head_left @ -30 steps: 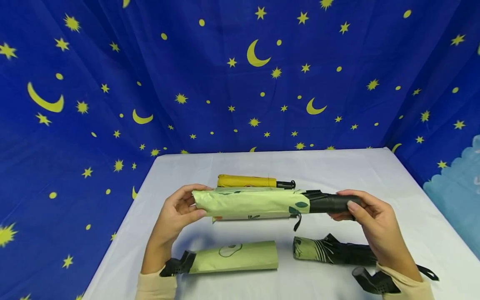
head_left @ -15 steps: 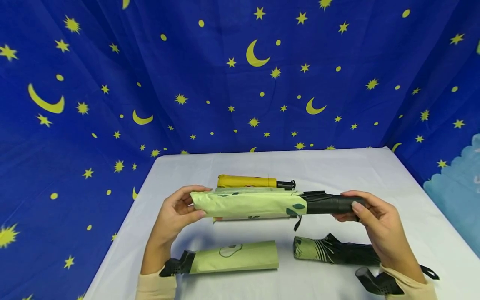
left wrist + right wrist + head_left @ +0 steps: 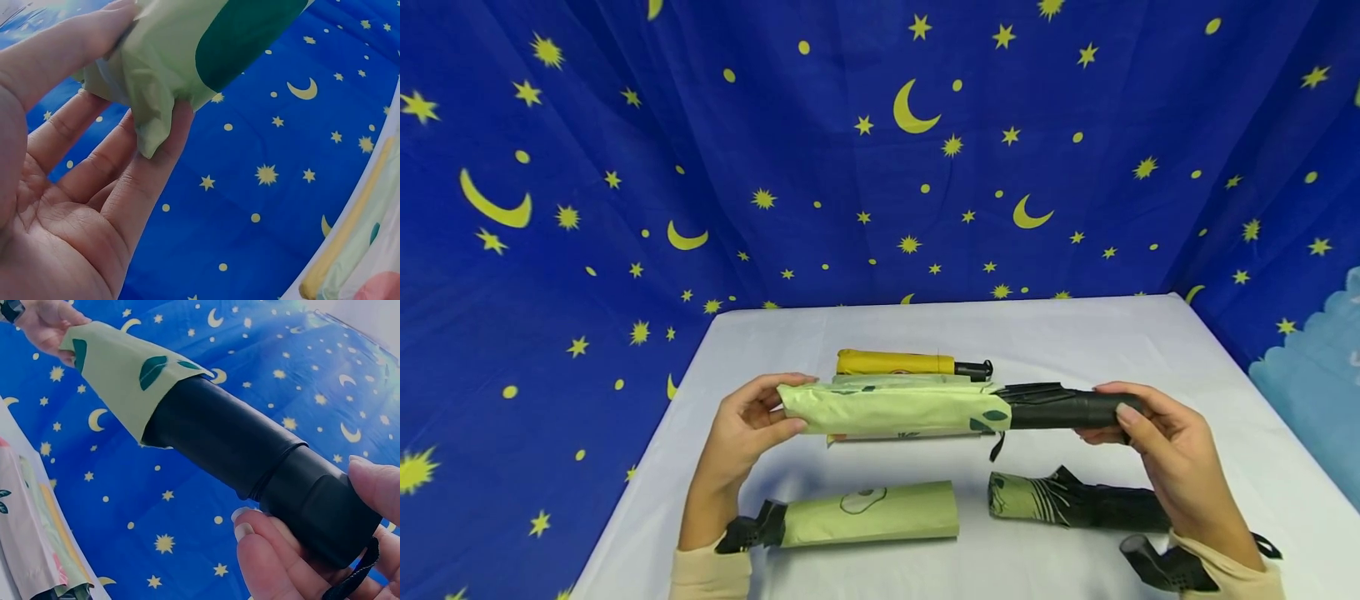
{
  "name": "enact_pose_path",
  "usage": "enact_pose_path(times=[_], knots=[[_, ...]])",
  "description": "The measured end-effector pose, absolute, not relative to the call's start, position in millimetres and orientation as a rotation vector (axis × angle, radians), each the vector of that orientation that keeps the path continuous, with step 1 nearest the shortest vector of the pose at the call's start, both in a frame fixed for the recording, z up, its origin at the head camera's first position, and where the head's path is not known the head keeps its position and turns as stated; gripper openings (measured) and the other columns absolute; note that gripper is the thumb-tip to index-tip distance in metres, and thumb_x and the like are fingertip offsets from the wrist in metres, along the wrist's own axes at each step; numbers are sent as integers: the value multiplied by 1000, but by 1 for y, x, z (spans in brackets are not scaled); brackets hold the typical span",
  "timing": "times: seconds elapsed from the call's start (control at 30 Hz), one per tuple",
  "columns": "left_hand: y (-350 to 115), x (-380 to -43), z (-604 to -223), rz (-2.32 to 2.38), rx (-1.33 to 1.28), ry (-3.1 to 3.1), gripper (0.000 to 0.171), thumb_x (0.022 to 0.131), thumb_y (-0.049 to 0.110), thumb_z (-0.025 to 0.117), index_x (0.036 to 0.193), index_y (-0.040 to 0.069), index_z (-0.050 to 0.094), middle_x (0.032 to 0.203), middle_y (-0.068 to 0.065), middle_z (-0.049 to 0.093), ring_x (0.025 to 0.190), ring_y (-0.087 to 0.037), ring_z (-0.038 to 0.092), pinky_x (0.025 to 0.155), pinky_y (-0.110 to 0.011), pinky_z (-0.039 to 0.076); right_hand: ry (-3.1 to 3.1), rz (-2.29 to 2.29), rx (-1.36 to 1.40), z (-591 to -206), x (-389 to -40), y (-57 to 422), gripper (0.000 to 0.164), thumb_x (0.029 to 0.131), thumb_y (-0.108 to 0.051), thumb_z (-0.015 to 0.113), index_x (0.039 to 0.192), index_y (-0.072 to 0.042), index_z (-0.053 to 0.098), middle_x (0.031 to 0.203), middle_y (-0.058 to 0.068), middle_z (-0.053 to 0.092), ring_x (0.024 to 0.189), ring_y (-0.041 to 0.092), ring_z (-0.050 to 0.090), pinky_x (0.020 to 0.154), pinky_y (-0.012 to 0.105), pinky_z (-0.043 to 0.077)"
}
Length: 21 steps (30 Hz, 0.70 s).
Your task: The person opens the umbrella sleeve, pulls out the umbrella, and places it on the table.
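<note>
A black folded umbrella (image 3: 1067, 409) lies level above the table, its left part inside a light green umbrella sleeve (image 3: 895, 411) with dark green leaves. My left hand (image 3: 733, 437) pinches the sleeve's closed left end between thumb and fingers; in the left wrist view the pale cloth (image 3: 153, 94) bunches at the fingertips. With thumb and fingers, my right hand (image 3: 1172, 450) grips the umbrella's handle. The right wrist view shows that handle (image 3: 319, 519) with a black wrist strap (image 3: 356, 572) hanging from its end. Inside the sleeve the umbrella is hidden.
On the white table (image 3: 1075, 333), a flat green sleeve (image 3: 895, 521) with an egg-like outline lies front left. A dark umbrella with a green end (image 3: 1037, 500) lies front right, partly behind my right wrist. Behind the held umbrella are a yellow umbrella (image 3: 891, 362) and other partly hidden ones.
My right hand has drawn the handle to the right, and more of the black umbrella shows outside the sleeve. My left hand has shifted slightly left with the sleeve.
</note>
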<state>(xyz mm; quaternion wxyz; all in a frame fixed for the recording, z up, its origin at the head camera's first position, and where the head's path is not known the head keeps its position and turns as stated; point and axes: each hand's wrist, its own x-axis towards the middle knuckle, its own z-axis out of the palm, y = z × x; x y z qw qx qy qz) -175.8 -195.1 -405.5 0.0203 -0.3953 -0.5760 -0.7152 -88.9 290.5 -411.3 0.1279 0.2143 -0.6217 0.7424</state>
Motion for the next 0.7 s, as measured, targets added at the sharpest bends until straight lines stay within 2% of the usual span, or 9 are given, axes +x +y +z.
enact_pose_path(times=[0.43, 0.7], knots=[[-201, -176, -407, -2258, -1194, -1768, 46, 86, -24, 65, 130, -21, 51, 127, -23, 65, 107, -25, 67, 85, -32, 59, -1846, 2150, 551, -412, -85, 295, 33, 104, 15, 36, 135, 22, 47, 115, 20, 68, 86, 33, 75, 81, 35, 60], [-204, -174, -408, -2255, -1164, -1794, 45, 89, -15, 69, 130, -21, 50, 125, -16, 67, 106, -22, 67, 83, -30, 59, -1792, 2177, 592, -414, -82, 299, 34, 104, 15, 33, 135, 24, 44, 117, 22, 67, 87, 35, 75, 83, 35, 60]])
